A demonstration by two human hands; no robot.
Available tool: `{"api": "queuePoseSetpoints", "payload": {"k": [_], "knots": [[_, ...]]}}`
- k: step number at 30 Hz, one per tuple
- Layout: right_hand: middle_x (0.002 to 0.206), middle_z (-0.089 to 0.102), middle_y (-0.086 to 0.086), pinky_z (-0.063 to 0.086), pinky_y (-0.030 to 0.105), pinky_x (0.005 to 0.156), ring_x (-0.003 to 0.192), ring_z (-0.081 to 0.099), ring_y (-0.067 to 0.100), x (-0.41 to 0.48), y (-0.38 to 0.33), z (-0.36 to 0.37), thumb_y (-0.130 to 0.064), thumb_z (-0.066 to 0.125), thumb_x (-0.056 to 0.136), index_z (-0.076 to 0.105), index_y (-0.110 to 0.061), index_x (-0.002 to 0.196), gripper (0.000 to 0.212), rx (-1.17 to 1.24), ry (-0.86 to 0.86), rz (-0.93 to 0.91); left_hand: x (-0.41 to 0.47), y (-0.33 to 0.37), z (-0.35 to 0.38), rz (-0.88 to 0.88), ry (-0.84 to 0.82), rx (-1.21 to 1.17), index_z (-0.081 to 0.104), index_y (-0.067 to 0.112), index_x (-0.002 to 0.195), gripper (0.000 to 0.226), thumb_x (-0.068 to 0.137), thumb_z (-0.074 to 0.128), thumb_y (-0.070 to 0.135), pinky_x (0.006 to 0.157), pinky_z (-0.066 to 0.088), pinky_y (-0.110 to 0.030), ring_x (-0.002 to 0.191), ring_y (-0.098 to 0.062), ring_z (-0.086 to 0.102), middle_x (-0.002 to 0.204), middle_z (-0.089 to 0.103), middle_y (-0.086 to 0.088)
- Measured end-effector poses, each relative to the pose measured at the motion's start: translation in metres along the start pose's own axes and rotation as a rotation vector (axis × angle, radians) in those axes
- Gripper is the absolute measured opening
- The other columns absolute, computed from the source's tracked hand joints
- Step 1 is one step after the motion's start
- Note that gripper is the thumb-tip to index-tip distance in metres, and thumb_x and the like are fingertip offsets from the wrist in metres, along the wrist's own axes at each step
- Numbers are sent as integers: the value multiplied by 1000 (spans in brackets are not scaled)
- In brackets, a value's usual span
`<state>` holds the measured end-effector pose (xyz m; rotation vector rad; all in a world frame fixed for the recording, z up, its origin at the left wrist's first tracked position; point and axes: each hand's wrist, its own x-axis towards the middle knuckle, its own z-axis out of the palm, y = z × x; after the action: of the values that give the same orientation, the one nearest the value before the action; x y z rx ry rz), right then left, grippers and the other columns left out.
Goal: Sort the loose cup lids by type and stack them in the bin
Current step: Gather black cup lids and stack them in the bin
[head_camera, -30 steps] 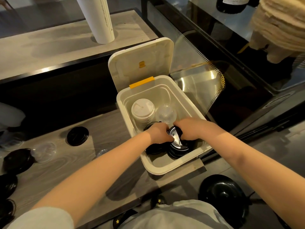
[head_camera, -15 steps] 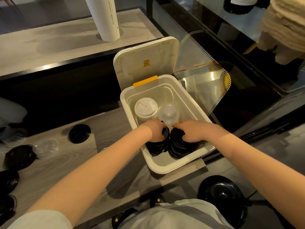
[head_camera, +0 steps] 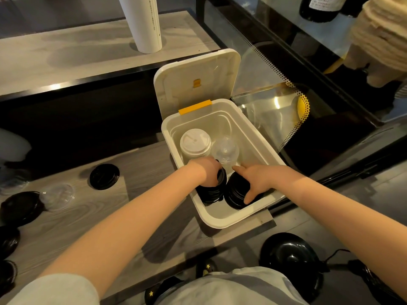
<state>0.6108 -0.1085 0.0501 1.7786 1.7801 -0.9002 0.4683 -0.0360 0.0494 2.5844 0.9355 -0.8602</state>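
Left hand [head_camera: 208, 172] gripping black lids [head_camera: 209, 194], right hand [head_camera: 255, 180] touching second stack [head_camera: 234, 195]

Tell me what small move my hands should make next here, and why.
Probably release and lift the left hand toward the loose round black plastic lid on the grey wood-grain counter. Both black lid stacks already stand in the white plastic bin, one under each hand, while lids lie unsorted outside.

A white tube [head_camera: 146, 25] stands upright on a grey shelf [head_camera: 66, 56] behind the wood-grain surface [head_camera: 99, 205]. To the right is a glass case [head_camera: 275, 111] with a dotted edge, and a dark bottle [head_camera: 319, 7] and a beige paper stack [head_camera: 381, 38] show at upper right. A black round base [head_camera: 290, 258] sits at lower right, near a star-marked shoe [head_camera: 206, 268].
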Motion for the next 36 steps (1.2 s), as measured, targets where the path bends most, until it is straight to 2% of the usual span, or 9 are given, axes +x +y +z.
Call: {"api": "queuePoseSetpoints", "payload": {"k": [4, 9, 13, 17, 22, 27, 29, 32, 36], "knots": [[131, 46, 6, 50, 40, 90, 117, 50, 26, -4, -5, 1, -26, 83, 67, 33, -14, 139, 88, -187, 115, -36, -2, -1, -1, -6, 0, 73, 45, 17, 133, 42, 92, 45, 23, 67, 46, -33, 100, -27, 58, 119, 53, -9], [118, 54, 3, 54, 40, 80, 103, 58, 26, -6, -1, 8, -27, 82, 67, 41, -16, 128, 75, -156, 197, -63, -3, -1, 0, -20, 27, 97, 42, 20, 137, 45, 93, 45, 25, 76, 49, -35, 107, -28, 55, 125, 48, -9], [127, 52, 5, 52, 39, 87, 111, 54, 26, -7, 0, 6, -35, 83, 66, 33, -18, 139, 90, -62, 158, -45, -4, 0, 1, -37, 53, 128, 43, 22, 136, 43, 93, 45, 27, 84, 47, -39, 114, -30, 48, 124, 44, -9], [152, 31, 2, 38, 34, 106, 136, 35, 23, -14, 1, -1, -36, 81, 71, 12, -19, 151, 107, 70, 122, -62, -8, -1, 1, -42, 49, 162, 46, 22, 132, 38, 94, 44, 28, 87, 46, -42, 115, -30, 45, 123, 43, -9], [156, 24, 0, 30, 32, 111, 141, 27, 20, -16, 2, -1, -37, 78, 74, 12, -19, 151, 103, 137, 136, -64, -11, -1, 1, -41, 55, 196, 45, 23, 133, 39, 94, 43, 29, 87, 46, -41, 115, -30, 46, 124, 44, -9], [153, 29, 1, 33, 34, 109, 138, 32, 22, -14, 4, -2, -33, 74, 79, 19, -20, 150, 91, 121, 187, -64, -15, 0, 0, -48, 78, 214, 45, 23, 133, 39, 96, 42, 31, 86, 44, -41, 117, -30, 45, 125, 44, -9], [147, 39, 3, 40, 35, 105, 131, 41, 23, -15, 3, -3, -32, 74, 79, 28, -19, 147, 84, 67, 202, -55, -17, 0, 0, -44, 81, 215, 46, 22, 132, 38, 96, 41, 31, 86, 44, -41, 117, -30, 45, 125, 45, -9], [120, 56, 3, 51, 38, 87, 107, 56, 25, -18, -2, 0, -37, 75, 76, 46, -17, 133, 67, -93, 239, -35, -18, 0, 1, -45, 53, 245, 45, 24, 135, 41, 96, 41, 33, 89, 43, -41, 118, -30, 45, 127, 45, -8], [106, 56, 2, 54, 41, 78, 96, 59, 26, -18, -10, 4, -41, 72, 76, 51, -17, 121, 55, -246, 287, -11, -16, 1, 3, -57, 43, 236, 45, 24, 134, 40, 95, 42, 34, 91, 39, -42, 120, -30, 43, 127, 46, -7]]}}
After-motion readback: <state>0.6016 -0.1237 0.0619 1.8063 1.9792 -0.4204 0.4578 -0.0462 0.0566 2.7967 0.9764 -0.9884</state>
